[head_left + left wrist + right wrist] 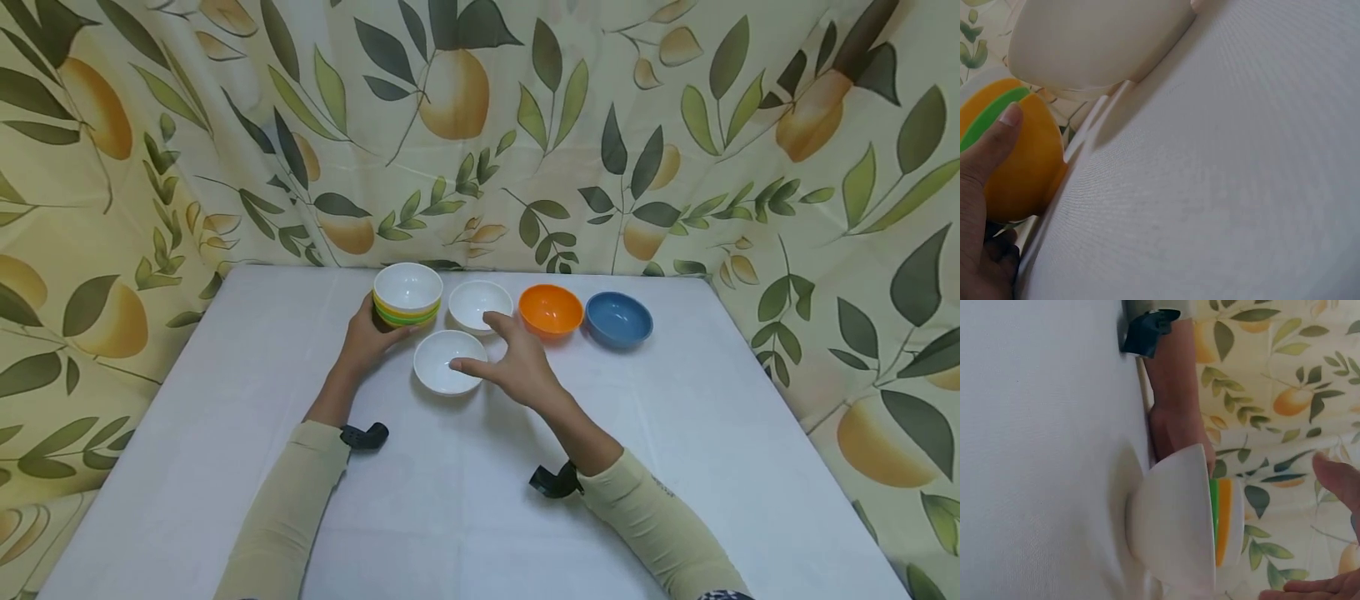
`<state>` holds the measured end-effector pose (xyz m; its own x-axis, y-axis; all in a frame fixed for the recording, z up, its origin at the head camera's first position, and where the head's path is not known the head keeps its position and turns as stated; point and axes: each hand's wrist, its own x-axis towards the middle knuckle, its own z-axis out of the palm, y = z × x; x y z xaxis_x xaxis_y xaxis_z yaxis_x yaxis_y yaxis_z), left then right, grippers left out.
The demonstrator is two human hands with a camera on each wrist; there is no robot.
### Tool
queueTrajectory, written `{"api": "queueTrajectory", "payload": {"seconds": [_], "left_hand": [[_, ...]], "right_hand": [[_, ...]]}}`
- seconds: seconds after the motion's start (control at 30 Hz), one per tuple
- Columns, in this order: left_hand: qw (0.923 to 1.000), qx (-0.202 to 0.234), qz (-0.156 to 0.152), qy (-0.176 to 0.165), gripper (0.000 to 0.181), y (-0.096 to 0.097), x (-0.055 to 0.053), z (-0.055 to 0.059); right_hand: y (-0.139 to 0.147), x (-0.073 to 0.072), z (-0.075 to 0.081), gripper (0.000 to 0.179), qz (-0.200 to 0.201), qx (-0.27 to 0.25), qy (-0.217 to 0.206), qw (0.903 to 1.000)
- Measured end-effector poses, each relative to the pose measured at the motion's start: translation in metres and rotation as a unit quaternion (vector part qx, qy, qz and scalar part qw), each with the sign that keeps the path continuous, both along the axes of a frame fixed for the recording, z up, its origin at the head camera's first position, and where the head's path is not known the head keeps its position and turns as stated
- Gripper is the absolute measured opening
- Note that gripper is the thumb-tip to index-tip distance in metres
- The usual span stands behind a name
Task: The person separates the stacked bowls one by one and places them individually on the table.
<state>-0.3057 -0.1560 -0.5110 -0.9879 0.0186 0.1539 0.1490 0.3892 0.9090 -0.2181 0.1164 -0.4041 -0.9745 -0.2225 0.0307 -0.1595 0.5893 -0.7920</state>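
Note:
My left hand (363, 343) grips a stack of nested bowls (407, 315) at the back left of the table. White tops the stack, with yellow and green layers below. In the left wrist view the thumb presses the side of the yellow bowl (1029, 165), over the green rim. My right hand (522, 364) is held above the right side of the front white bowl (441, 373), thumb and fingers spread, holding nothing. That white bowl (1172, 519) stands upright on the table, apart from the right fingers in the right wrist view.
Behind the front bowl stands another white bowl (472, 302), partly covered by the right fingers. An orange bowl (551, 310) and a blue bowl (618, 320) continue the row rightward. A white cloth covers the table (450, 483); a fruit-patterned curtain (480, 208) hangs behind its back edge.

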Motion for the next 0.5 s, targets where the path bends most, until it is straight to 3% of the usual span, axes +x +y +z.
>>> {"api": "queueTrajectory", "payload": {"seconds": [0.2,0.5], "left_hand": [[0.9999,0.005,-0.01,0.007,0.107,0.0,0.001,-0.002],[0.9997,0.009,-0.017,0.013,0.107,-0.006,-0.001,-0.002]], "right_hand": [[-0.011,-0.009,0.0,0.097,-0.008,-0.012,0.031,0.9994],[-0.042,-0.039,0.016,0.105,0.012,0.03,0.048,0.9983]]}}
